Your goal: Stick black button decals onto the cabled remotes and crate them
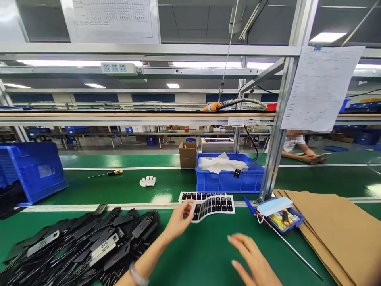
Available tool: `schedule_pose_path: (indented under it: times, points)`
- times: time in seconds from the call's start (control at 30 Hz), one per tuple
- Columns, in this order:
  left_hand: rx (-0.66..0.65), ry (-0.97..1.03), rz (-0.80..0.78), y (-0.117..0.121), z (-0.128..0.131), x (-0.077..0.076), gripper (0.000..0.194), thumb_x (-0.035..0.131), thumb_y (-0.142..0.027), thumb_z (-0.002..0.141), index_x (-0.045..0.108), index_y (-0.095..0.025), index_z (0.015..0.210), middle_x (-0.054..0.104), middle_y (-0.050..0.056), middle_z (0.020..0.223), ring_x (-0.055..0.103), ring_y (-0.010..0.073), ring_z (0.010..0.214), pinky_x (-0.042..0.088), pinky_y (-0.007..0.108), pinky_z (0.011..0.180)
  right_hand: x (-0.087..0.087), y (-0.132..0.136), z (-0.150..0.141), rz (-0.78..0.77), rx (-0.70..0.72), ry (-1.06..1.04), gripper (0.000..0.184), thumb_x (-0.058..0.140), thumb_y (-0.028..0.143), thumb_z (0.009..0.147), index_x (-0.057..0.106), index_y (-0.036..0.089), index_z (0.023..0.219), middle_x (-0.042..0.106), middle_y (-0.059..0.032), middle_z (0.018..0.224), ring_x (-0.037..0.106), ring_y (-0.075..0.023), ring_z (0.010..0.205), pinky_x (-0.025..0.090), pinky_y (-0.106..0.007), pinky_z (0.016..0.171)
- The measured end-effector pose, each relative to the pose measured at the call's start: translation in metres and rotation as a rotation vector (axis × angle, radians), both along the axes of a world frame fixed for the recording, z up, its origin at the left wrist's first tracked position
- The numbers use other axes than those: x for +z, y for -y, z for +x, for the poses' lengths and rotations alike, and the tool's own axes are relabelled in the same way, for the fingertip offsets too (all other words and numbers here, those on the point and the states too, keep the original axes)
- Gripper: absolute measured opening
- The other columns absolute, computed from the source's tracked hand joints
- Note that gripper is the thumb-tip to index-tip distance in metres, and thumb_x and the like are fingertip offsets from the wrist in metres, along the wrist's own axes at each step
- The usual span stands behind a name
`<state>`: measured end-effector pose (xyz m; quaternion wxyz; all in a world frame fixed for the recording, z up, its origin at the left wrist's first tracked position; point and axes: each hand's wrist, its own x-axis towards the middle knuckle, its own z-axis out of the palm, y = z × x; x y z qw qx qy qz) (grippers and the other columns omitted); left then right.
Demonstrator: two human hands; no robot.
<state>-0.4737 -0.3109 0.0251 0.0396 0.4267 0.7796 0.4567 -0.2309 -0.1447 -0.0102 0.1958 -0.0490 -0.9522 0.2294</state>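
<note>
My left hand (180, 219) pinches the left end of a white sheet of black labels (218, 204), which bends upward near my fingers. Its far right end lies low over the green bench. Partly behind it, a second label sheet (186, 196) rests flat on the bench. My right hand (250, 256) hovers over the green surface with fingers apart and nothing in them. To the left of my left forearm lies a big heap of black plastic parts with cables (104, 238), a few showing lighter grey faces.
Behind the sheets stands a blue bin (229, 180) with white paper. At right are a small blue tray (297, 222), a face mask (274, 205), a long metal rod (294, 250) and cardboard sheets (342, 226). A screwdriver (114, 172) lies farther back. A metal post (279, 139) rises at right.
</note>
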Motion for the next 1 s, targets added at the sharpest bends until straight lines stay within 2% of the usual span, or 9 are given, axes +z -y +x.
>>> schedule_pose_path:
  times: [0.1, 0.17, 0.23, 0.3, 0.4, 0.5, 0.63, 0.77, 1.0]
  points:
    - [-0.147, -0.059, 0.018, 0.021, 0.043, -0.011, 0.023, 0.048, -0.002, 0.071, 0.059, -0.019, 0.082, 0.061, -0.001, 0.082, 0.056, 0.0130, 0.079, 0.044, 0.023, 0.073, 0.019, 0.006, -0.044, 0.227, 0.008, -0.226, 0.049, 0.053, 0.025, 0.087, 0.040, 0.024, 0.134, 0.037, -0.0112, 0.141, 0.031, -0.0311, 0.132, 0.036, -0.049, 0.104]
    - [-0.179, -0.132, -0.006, 0.031, 0.057, -0.020, 0.028, 0.044, 0.002, 0.068, 0.058, -0.019, 0.080, 0.060, 0.000, 0.082, 0.055, 0.0130, 0.079, 0.042, 0.024, 0.073, 0.017, 0.012, -0.066, 0.362, 0.106, -0.326, 0.028, 0.054, 0.016, 0.084, 0.056, 0.023, 0.111, 0.055, -0.0083, 0.121, 0.047, -0.0279, 0.116, 0.040, -0.047, 0.096]
    - [-0.160, -0.242, -0.071, 0.038, 0.062, -0.029, 0.032, 0.046, 0.002, 0.068, 0.058, -0.020, 0.088, 0.061, 0.002, 0.089, 0.055, 0.0149, 0.084, 0.042, 0.026, 0.074, 0.000, 0.017, -0.081, 0.448, 0.185, -0.376, 0.014, 0.050, 0.010, 0.084, 0.058, 0.021, 0.084, 0.062, -0.0025, 0.089, 0.057, -0.0202, 0.085, 0.045, -0.036, 0.077]
    - [-0.117, -0.379, -0.170, 0.040, 0.060, -0.039, 0.024, 0.053, -0.007, 0.074, 0.058, -0.022, 0.091, 0.062, 0.003, 0.094, 0.055, 0.0179, 0.086, 0.042, 0.030, 0.075, -0.026, 0.021, -0.091, 0.516, 0.189, -0.415, 0.017, 0.050, 0.010, 0.085, 0.054, 0.020, 0.073, 0.059, 0.0002, 0.071, 0.053, -0.0165, 0.066, 0.039, -0.030, 0.062]
    - [-0.111, -0.534, -0.364, 0.042, 0.057, -0.053, 0.005, 0.060, -0.022, 0.079, 0.060, -0.022, 0.084, 0.065, 0.003, 0.090, 0.057, 0.0209, 0.083, 0.042, 0.033, 0.072, -0.066, 0.023, -0.097, 0.552, 0.216, -0.424, 0.014, 0.054, 0.012, 0.083, 0.054, 0.021, 0.073, 0.058, 0.0012, 0.067, 0.052, -0.0155, 0.060, 0.035, -0.028, 0.059]
    - [-0.127, -0.500, -0.515, 0.044, 0.056, -0.060, 0.004, 0.060, -0.023, 0.080, 0.062, -0.021, 0.083, 0.068, 0.004, 0.088, 0.060, 0.0217, 0.082, 0.043, 0.031, 0.070, -0.084, 0.024, -0.096, 0.432, 0.281, -0.306, 0.010, 0.060, 0.014, 0.080, 0.058, 0.022, 0.074, 0.061, 0.0019, 0.068, 0.055, -0.0142, 0.062, 0.036, -0.025, 0.060]
    - [-0.105, -0.196, -0.524, 0.047, 0.057, -0.050, 0.009, 0.058, -0.017, 0.079, 0.065, -0.021, 0.083, 0.071, 0.003, 0.086, 0.064, 0.0199, 0.084, 0.044, 0.027, 0.073, -0.073, 0.026, -0.094, 0.104, 0.332, 0.056, 0.015, 0.057, 0.011, 0.080, 0.066, 0.023, 0.078, 0.066, 0.0005, 0.078, 0.061, -0.0132, 0.076, 0.041, -0.020, 0.068]
    - [-0.087, 0.006, -0.501, 0.043, 0.055, -0.041, 0.011, 0.060, -0.016, 0.076, 0.069, -0.022, 0.080, 0.073, 0.000, 0.079, 0.067, 0.0160, 0.074, 0.045, 0.022, 0.067, -0.051, 0.031, -0.097, -0.097, 0.238, 0.344, 0.020, 0.053, 0.008, 0.078, 0.069, 0.018, 0.072, 0.067, -0.0018, 0.075, 0.062, -0.0125, 0.069, 0.041, -0.018, 0.061]
    - [-0.133, 0.046, -0.480, 0.042, 0.050, -0.040, 0.020, 0.059, -0.010, 0.075, 0.070, -0.022, 0.086, 0.074, 0.001, 0.084, 0.068, 0.0162, 0.079, 0.046, 0.023, 0.073, -0.041, 0.041, -0.095, 0.151, 0.230, 0.302, 0.023, 0.042, 0.007, 0.083, 0.062, 0.017, 0.080, 0.066, -0.0053, 0.083, 0.061, -0.0180, 0.077, 0.042, -0.025, 0.069]
